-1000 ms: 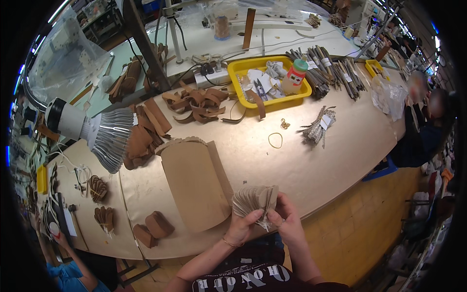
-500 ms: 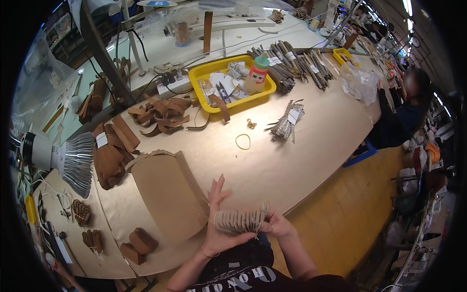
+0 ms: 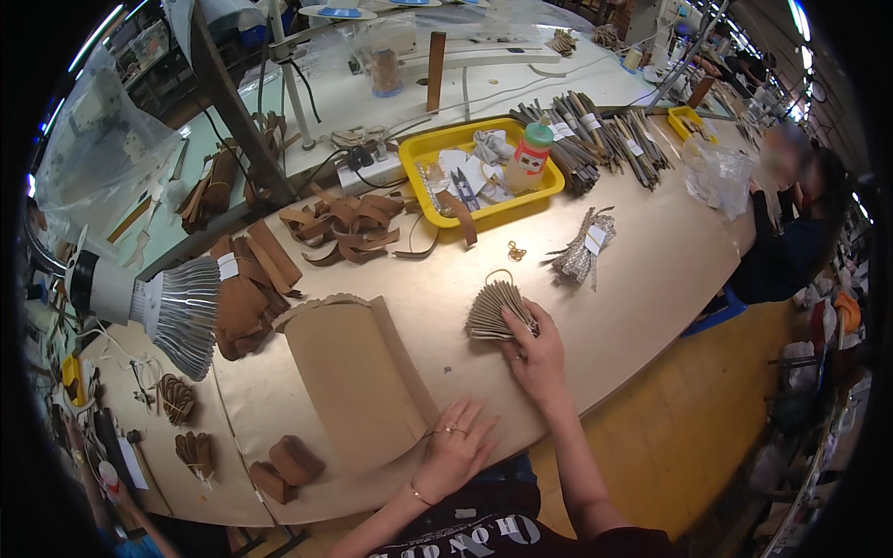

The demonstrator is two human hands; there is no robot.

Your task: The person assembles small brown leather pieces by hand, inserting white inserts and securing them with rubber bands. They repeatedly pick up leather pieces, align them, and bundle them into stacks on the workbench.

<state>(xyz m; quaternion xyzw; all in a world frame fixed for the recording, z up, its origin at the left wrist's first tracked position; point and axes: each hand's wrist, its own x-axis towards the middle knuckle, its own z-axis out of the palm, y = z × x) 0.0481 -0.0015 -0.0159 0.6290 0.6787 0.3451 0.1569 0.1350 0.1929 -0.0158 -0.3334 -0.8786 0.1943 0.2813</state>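
My right hand point(image 3: 537, 353) grips a bundle of folded beige strips point(image 3: 493, 312), fanned out on the table. A thin rubber band point(image 3: 499, 276) lies against the bundle's far edge, partly hidden behind it. Near the table's front edge, my left hand point(image 3: 454, 448) is open with its fingers stretched out, beside the corner of a wide tan sheet point(image 3: 346, 381). Farther off are a small clump of rubber bands point(image 3: 516, 250) and a tied bundle of grey patterned strips point(image 3: 586, 244) with a white label.
A yellow tray point(image 3: 484, 223) holds snips, papers and a green-capped bottle point(image 3: 528, 160). Brown strips point(image 3: 344, 228) lie loose left of it. Dark strip bundles point(image 3: 605, 139) lie at the back. A lamp point(image 3: 177, 312) juts in at left. Another person point(image 3: 791, 237) sits at far right.
My right hand has carried the strip bundle forward onto the table, by the rubber band. My left hand has let go of the bundle and dropped toward the table's front edge.
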